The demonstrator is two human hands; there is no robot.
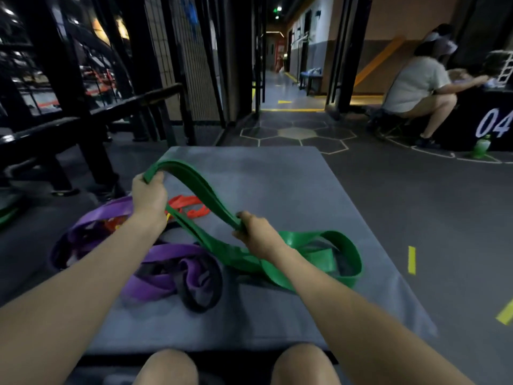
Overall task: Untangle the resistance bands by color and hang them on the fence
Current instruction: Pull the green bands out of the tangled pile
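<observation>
The green band [211,195] arches above the grey mat [277,184], its long run slanting from upper left down to lower right. The left hand [148,194] has its grip curled round the band's raised end; the right hand [256,232] has its grip pinching the lower part, beyond which more green loops lie on the mat. Purple bands [166,254] lie tangled under the left forearm, an orange band [188,207] beyond them. A black fence [91,112] stands at the left. A person [416,90] crouches far right, beside a green bottle [481,147].
</observation>
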